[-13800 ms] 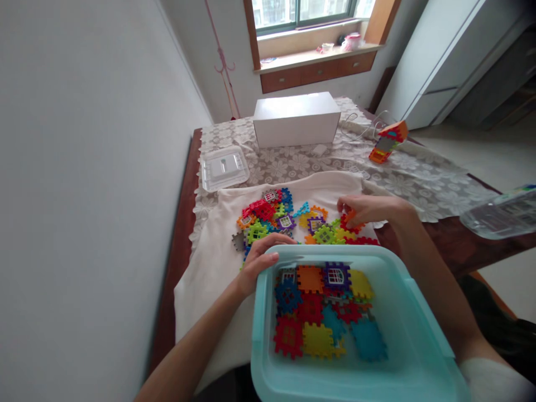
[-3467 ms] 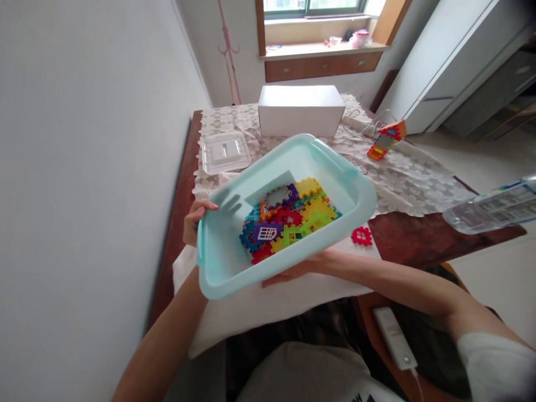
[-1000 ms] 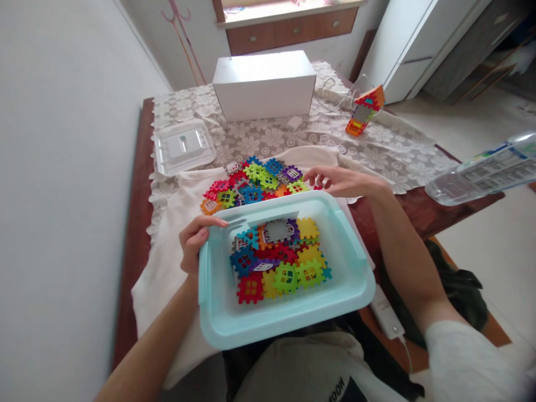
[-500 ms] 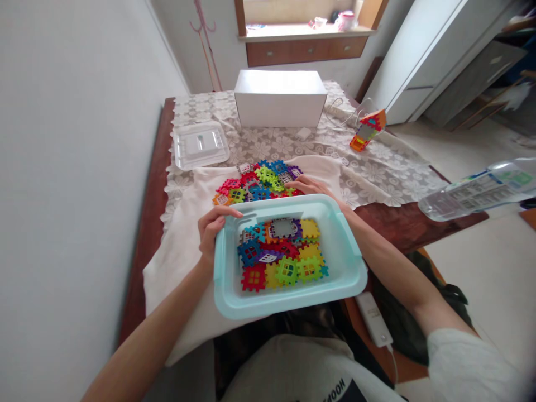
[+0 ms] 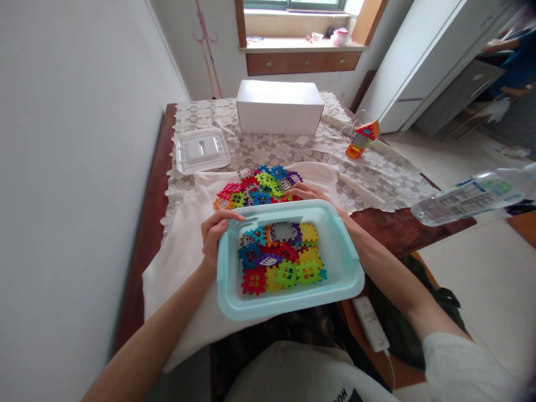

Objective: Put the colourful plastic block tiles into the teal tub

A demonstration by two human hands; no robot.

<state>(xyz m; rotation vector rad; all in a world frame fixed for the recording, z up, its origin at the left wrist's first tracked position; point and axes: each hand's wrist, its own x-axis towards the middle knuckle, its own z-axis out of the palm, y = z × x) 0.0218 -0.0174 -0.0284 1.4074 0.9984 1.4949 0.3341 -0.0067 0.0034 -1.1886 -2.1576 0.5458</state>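
Note:
A light-blue plastic bin (image 5: 341,268) is tilted toward me at the near side of the table. Inside lie several colourful interlocking building pieces (image 5: 282,259), some shaped like windows. My left hand (image 5: 215,229) grips the bin's far left corner, thumb side on the rim. Beyond the bin my right hand (image 5: 307,192) reaches to the right edge of a pile of similar building pieces (image 5: 262,187), its fingers stretched out over them. The bin's rim hides part of that hand and the near side of the pile. The pile rests on a white cloth (image 5: 180,268).
Farther back are a clear plastic lid (image 5: 203,151), a white box (image 5: 280,109) and a small assembled house (image 5: 362,139). A plastic bottle (image 5: 469,198) is at the right, above a power bank (image 5: 371,324) with a cable. A wall (image 5: 84,139) borders the left side.
The whole view has shifted slightly, with the room sitting lower in the picture and a person coming into sight at the far right. My hands and the bin hold nearly the same pose.

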